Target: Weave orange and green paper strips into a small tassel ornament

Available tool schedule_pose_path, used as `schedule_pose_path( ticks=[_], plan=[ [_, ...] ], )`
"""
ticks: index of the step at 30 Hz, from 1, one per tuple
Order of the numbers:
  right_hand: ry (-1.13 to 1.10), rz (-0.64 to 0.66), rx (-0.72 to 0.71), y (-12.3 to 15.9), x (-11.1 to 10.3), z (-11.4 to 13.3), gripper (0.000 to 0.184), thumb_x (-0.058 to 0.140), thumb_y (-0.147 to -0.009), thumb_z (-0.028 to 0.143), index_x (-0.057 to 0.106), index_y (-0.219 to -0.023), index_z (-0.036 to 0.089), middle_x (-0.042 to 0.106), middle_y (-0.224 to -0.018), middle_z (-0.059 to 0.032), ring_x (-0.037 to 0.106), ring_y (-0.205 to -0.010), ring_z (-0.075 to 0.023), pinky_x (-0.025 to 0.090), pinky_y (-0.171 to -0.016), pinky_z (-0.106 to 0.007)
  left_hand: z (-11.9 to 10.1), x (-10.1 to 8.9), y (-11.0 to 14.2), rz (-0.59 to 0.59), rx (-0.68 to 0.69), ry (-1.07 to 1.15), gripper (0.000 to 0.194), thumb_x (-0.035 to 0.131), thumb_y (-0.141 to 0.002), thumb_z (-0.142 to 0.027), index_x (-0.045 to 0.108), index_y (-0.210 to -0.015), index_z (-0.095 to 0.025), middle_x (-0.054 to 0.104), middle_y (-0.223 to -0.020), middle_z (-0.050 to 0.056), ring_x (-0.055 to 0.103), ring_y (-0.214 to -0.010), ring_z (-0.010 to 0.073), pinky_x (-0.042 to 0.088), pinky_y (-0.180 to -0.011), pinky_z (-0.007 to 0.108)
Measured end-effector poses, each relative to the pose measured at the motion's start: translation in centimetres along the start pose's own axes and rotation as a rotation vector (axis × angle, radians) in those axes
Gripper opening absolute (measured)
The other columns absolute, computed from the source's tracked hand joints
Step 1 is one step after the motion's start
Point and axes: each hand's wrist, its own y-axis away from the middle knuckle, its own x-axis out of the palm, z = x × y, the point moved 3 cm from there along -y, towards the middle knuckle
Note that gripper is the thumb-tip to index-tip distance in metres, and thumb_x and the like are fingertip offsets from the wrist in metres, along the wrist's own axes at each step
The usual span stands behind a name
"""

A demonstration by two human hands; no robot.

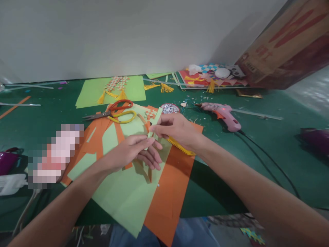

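Between my two hands is a narrow light green paper strip (157, 116), its upper end pointing away from me. My right hand (173, 128) pinches the strip between thumb and fingers. Just below, my left hand (140, 149) has thumb and index finger closed on the strip's lower part, with the other fingers loosely curled. An orange strip (150, 175) hangs beneath the left fingers. Under both hands lie a large light green sheet (123, 195) and an orange sheet (169, 192). Scissors (113, 113) with red and yellow handles rest beyond my left hand.
A pink glue gun (222, 115) with a black cord lies on the right. A bowl of small pieces (170, 108) stands behind my right hand. At the back are woven paper pieces with yellow tassels (117, 84). A brown paper bag (288, 48) leans at the far right.
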Motion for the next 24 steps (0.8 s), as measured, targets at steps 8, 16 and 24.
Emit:
schedule_pose_path(
  ticks=[8, 16, 24],
  plan=[
    [-0.013, -0.014, 0.011, 0.0, 0.2, 0.3, 0.035, 0.073, -0.066, 0.042, 0.054, -0.052, 0.017, 0.046, -0.050, 0.0044, 0.037, -0.048, -0.0067, 0.026, -0.046, -0.025, 0.0, 0.1, 0.0, 0.001, -0.005, 0.004, 0.026, 0.052, -0.093, -0.036, 0.060, -0.088, -0.011, 0.072, -0.073, 0.007, 0.071, -0.065, 0.0159, 0.055, -0.061, 0.024],
    [-0.037, 0.001, 0.018, 0.1, 0.0, 0.0, 0.035, 0.074, -0.067, 0.044, 0.056, -0.055, 0.017, 0.050, -0.052, 0.0031, 0.041, -0.050, -0.0077, 0.029, -0.048, -0.025, 0.1, 0.0, -0.1, -0.003, -0.016, -0.011, 0.029, 0.053, -0.092, -0.039, 0.061, -0.086, -0.012, 0.071, -0.072, 0.007, 0.070, -0.063, 0.0165, 0.055, -0.060, 0.025],
    [-0.169, -0.047, -0.035, -0.3, -1.2, 0.5, 0.032, 0.073, -0.070, 0.039, 0.057, -0.054, 0.017, 0.051, -0.051, 0.0025, 0.042, -0.050, -0.0079, 0.032, -0.050, -0.026, 0.1, 0.1, 0.0, 0.007, -0.057, -0.039, 0.030, 0.048, -0.095, -0.034, 0.062, -0.083, -0.011, 0.070, -0.071, 0.007, 0.071, -0.064, 0.0166, 0.055, -0.061, 0.025]
  ],
)
